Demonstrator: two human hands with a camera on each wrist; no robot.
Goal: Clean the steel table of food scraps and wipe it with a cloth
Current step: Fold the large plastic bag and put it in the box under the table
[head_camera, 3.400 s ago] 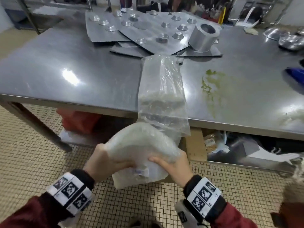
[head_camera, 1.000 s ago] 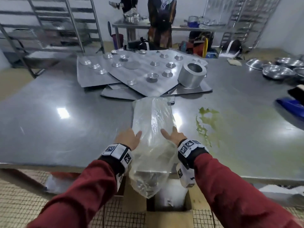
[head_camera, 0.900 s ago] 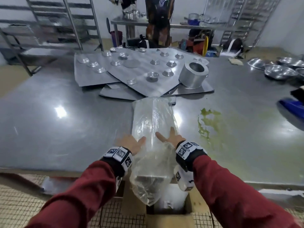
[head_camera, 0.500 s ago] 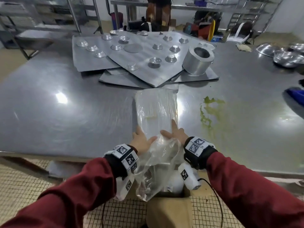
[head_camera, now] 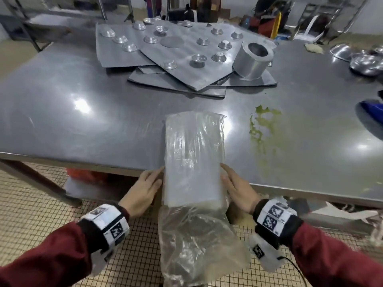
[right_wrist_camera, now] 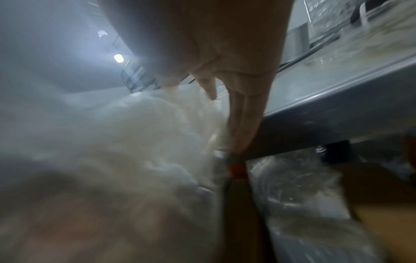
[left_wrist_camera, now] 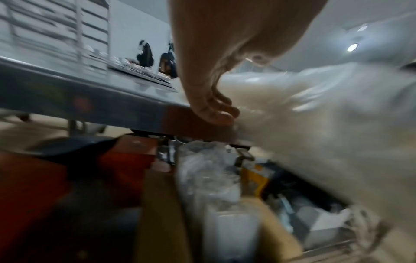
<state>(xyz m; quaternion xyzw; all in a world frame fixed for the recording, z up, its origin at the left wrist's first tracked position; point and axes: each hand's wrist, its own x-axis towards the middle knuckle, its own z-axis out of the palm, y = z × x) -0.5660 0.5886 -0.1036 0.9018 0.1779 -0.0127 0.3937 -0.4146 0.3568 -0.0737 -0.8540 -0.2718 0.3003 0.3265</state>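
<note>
Left hand [head_camera: 142, 190] and right hand [head_camera: 238, 188], fingers flat, flank a clear plastic bag [head_camera: 193, 154] overhanging the steel counter [head_camera: 87, 121]; even pressure should slide it straight

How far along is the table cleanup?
Early. Both hands, left hand and right hand, flank the plastic bag hanging over the steel table edge. The green smear remains unwiped; no cloth is visible.

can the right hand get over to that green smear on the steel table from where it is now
Probably yes. The right hand lies open against the clear plastic bag at the near edge of the steel table; only bare tabletop lies between it and the green smear.
</note>
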